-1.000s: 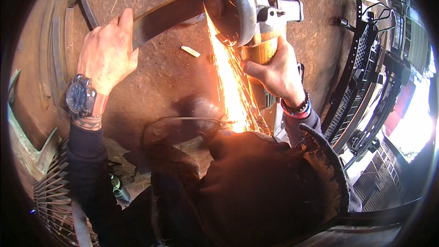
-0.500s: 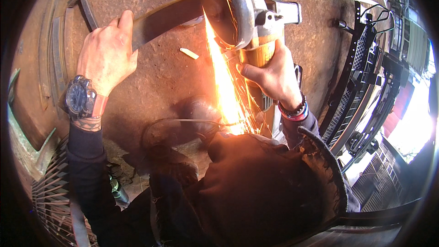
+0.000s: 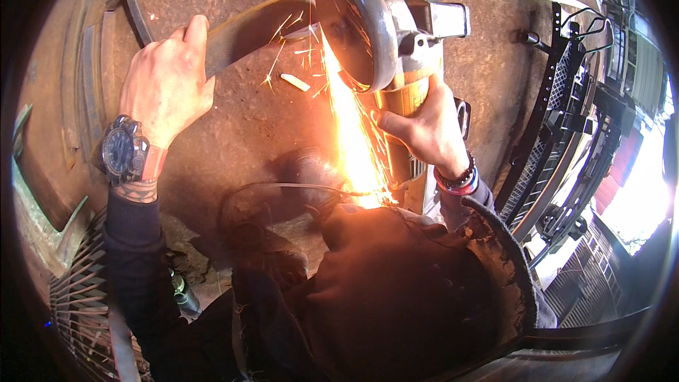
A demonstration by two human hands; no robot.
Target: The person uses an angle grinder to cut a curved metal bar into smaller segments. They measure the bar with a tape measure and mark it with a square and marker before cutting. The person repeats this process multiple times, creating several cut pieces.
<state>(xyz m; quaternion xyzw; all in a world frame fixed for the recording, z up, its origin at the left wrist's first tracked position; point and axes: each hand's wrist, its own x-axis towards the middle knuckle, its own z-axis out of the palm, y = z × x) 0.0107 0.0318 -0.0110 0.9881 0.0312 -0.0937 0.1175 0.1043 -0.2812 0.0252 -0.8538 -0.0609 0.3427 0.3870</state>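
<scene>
My right hand [image 3: 423, 126] is wrapped round the yellow body of an angle grinder [image 3: 409, 95]. Its round guard and disc tilt against a long flat metal bar [image 3: 258, 27], and a bright stream of sparks pours down toward me from the contact. Smaller sparks spray above the disc and over the bar. With fingers closed, my left hand [image 3: 168, 81] grips the bar's left end; a dark watch sits on that wrist. To the right of the grinder the bar continues, shining pale in the light. The exact contact point is hidden behind the guard.
A short pale stick [image 3: 295, 83] lies on the brown floor. Black slatted metal frames [image 3: 541, 127] stand along the right. At lower left is a fanned metal rake-like grate [image 3: 78, 304]. A cable [image 3: 283, 185] crosses the floor near the sparks, and a dark apron [image 3: 403, 283] covers my front.
The grinder and my right hand have shifted slightly toward me and to the right. More sparks now fly above the disc and over the bar. My left hand has hardly moved.
</scene>
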